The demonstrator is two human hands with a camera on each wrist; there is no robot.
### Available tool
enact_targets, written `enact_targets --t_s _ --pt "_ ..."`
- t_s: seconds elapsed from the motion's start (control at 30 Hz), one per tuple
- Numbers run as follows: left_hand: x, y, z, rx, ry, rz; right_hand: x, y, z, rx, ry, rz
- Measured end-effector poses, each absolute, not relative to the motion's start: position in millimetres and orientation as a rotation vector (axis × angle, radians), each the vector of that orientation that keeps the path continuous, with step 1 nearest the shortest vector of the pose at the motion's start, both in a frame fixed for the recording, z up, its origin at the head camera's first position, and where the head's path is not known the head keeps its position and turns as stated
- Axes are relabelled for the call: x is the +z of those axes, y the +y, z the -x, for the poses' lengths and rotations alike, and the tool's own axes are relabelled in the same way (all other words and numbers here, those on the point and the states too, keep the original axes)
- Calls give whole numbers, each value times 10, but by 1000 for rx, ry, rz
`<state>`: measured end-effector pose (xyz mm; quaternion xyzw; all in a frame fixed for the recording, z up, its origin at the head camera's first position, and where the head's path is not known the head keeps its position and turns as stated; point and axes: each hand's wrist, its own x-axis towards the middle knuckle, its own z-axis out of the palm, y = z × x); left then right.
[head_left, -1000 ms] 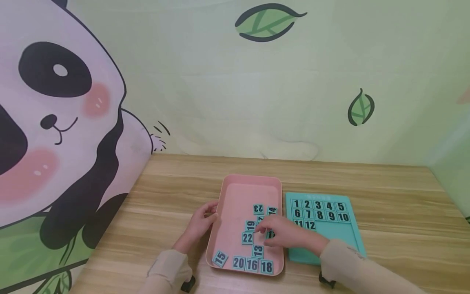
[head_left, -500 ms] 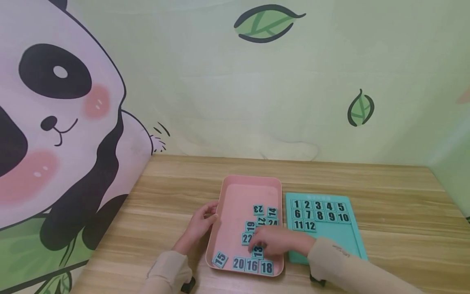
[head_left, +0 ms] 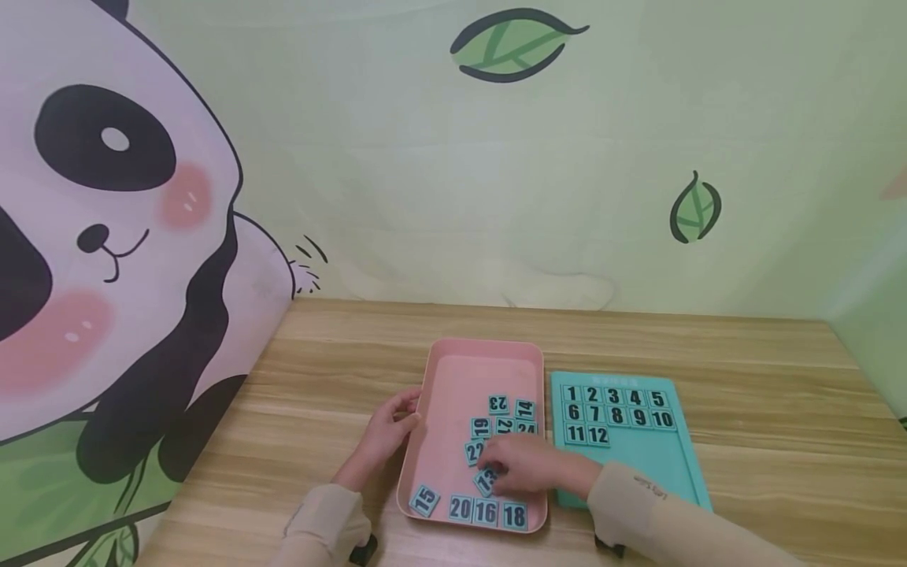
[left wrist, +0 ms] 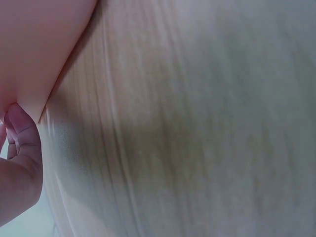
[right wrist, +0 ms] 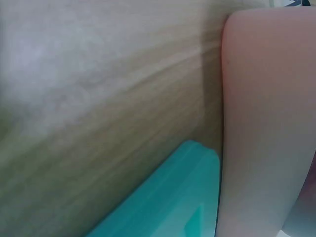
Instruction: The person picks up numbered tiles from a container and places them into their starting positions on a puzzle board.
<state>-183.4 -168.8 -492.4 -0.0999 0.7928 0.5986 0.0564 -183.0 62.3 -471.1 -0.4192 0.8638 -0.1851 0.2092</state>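
Head view: toward the near edge of the pink tray (head_left: 460, 379), tile 13 (head_left: 485, 480) is touched by the right hand (head_left: 526, 463), fingers bent, pinch uncertain; the left edge, by the relaxed left hand (head_left: 387, 426). Tile-picking seems underway; a secure pinch is likely needed.

Table (head_left: 765, 394): light brown, wood-grain top, streaks running left to right, far edge nearly straight. Lying flat on it, side by side: tray (head_left: 453, 382), pink, oblong, rounded corners, raised rim, long sides pointing away from viewer; just beside it on right, board (head_left: 645, 461), teal, squarish, shorter front to back, its far edge closer to viewer than tray's far end
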Motion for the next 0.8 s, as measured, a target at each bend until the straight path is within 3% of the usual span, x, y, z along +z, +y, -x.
enact_targets --t_s 0.47,0.8 --pt "-4941 -1696 1842 1816 2416 300 -4734 644 1787 -476 2495 1265" --pt "-4929 -1694 1846 1828 2402 301 -4665 666 1785 -601 2500 1183"
